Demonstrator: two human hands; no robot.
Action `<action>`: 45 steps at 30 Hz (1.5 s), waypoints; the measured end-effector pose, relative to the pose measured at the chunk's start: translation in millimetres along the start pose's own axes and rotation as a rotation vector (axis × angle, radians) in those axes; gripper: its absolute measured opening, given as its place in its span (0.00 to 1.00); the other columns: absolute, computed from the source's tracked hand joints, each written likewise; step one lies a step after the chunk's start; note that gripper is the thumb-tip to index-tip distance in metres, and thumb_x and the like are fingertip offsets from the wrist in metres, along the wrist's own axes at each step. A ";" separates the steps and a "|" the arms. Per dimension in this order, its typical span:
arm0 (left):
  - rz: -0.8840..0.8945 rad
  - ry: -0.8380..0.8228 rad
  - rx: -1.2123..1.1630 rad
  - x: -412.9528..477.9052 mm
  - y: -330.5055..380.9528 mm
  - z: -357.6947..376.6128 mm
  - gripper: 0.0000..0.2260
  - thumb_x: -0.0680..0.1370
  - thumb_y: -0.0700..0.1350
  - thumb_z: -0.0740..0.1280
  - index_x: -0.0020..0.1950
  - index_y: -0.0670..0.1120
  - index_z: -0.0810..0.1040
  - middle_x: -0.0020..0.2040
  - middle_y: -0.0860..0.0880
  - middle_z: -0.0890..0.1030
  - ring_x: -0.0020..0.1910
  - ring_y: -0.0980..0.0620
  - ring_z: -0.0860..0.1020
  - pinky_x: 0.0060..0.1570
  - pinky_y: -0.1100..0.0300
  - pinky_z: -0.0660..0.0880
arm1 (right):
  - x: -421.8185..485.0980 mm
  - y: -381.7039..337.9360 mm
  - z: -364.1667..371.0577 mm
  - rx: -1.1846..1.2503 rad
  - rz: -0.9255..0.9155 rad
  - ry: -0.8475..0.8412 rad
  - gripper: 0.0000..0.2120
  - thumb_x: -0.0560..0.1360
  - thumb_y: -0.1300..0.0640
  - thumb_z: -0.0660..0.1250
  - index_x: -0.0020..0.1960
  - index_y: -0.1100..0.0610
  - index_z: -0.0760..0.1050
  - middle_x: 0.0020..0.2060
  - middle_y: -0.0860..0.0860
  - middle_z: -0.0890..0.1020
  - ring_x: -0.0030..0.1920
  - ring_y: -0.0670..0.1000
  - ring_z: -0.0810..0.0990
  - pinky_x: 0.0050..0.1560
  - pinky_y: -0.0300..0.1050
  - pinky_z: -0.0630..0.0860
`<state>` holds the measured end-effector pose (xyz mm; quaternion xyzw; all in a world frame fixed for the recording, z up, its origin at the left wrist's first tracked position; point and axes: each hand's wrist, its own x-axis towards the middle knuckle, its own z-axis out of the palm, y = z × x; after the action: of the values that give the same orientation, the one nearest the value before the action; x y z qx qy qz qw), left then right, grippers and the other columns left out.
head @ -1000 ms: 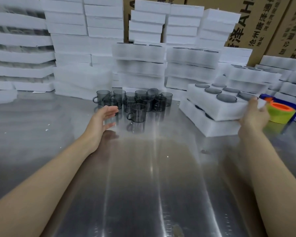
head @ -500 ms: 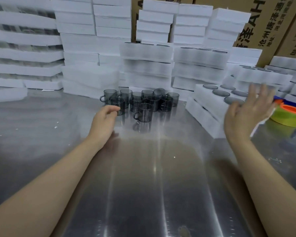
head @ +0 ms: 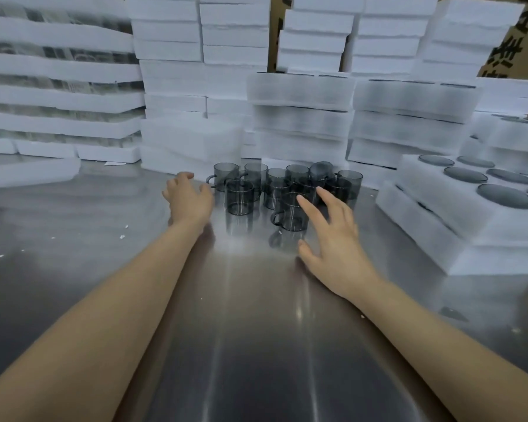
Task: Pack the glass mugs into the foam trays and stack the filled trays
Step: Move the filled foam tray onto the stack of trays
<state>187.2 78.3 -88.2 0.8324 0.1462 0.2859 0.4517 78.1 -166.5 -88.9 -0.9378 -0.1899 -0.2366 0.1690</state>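
Far left, the stacked foam trays [head: 58, 95] ran out of frame at the edge. Dark glass showed between their layers, too blurred to count. The left hand [head: 188, 197] was held just left of the loose glass mugs [head: 287, 184], palm down. Its fingers [head: 182, 178] were relaxed and slightly spread, gripping nothing. Contact between the thumb and the leftmost mug's handle could not be determined.

The mugs stood upright in a tight cluster mid-tabletop [head: 256, 345], overlapping one another so no exact count was possible. The nearest mug [head: 288, 220] stood apart at the front, its right side hidden by the right hand [head: 333, 236]. That hand was spread wide with the fingers straight and nothing grasped. Contact with the mug could not be confirmed.

To the right, a filled tray [head: 433, 193] lay on a second tray [head: 424, 239]. Dark mug rims showed in its wells, and its far end was cut off. Printed cardboard boxes [head: 512, 47] were only partly visible behind.
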 end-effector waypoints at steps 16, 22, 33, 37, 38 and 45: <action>0.707 0.232 0.506 87.7 -3.3 35.6 0.41 0.63 0.24 0.57 0.76 0.42 0.58 0.72 0.43 0.66 0.75 0.39 0.55 0.75 0.44 0.43 | 21.8 11.1 20.5 0.052 -0.018 0.024 0.25 0.76 0.59 0.63 0.72 0.51 0.64 0.76 0.44 0.51 0.75 0.47 0.51 0.68 0.36 0.54; 0.682 0.366 0.281 65.3 5.3 22.2 0.35 0.62 0.22 0.53 0.68 0.40 0.70 0.66 0.43 0.73 0.69 0.40 0.66 0.69 0.42 0.61 | 25.1 10.0 17.7 0.105 -0.004 0.040 0.16 0.78 0.60 0.62 0.65 0.53 0.68 0.75 0.46 0.56 0.71 0.51 0.64 0.62 0.50 0.72; 1.183 0.445 0.130 -76.1 35.8 -27.7 0.30 0.65 0.25 0.64 0.64 0.45 0.66 0.61 0.48 0.70 0.66 0.44 0.67 0.74 0.46 0.50 | 22.5 4.5 2.3 0.287 0.199 0.201 0.08 0.77 0.61 0.66 0.49 0.64 0.68 0.65 0.60 0.67 0.63 0.55 0.68 0.55 0.33 0.61; 1.380 0.405 0.120 -131.5 49.4 -51.8 0.30 0.63 0.28 0.69 0.62 0.46 0.70 0.57 0.50 0.72 0.61 0.47 0.72 0.72 0.47 0.55 | 9.0 11.2 -17.6 0.611 0.465 0.403 0.06 0.75 0.67 0.65 0.51 0.69 0.71 0.52 0.63 0.75 0.53 0.58 0.75 0.47 0.42 0.67; 1.415 0.363 0.105 -140.8 51.9 -56.8 0.30 0.62 0.29 0.68 0.62 0.46 0.70 0.58 0.50 0.72 0.61 0.47 0.71 0.71 0.46 0.58 | 2.9 14.1 -22.6 0.702 0.503 0.438 0.05 0.75 0.70 0.63 0.50 0.69 0.70 0.50 0.61 0.75 0.49 0.55 0.74 0.46 0.45 0.68; 1.465 -0.047 -0.099 -167.4 65.0 -80.4 0.28 0.65 0.35 0.63 0.65 0.42 0.66 0.61 0.45 0.71 0.61 0.44 0.69 0.69 0.51 0.63 | -23.1 25.6 -53.6 0.987 0.597 0.362 0.16 0.79 0.62 0.61 0.33 0.51 0.69 0.28 0.47 0.73 0.28 0.45 0.70 0.29 0.35 0.70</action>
<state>4.6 12.3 -57.0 0.7010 -0.4706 0.5030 0.1848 50.1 -217.0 -61.9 -0.7061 0.0259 -0.2185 0.6730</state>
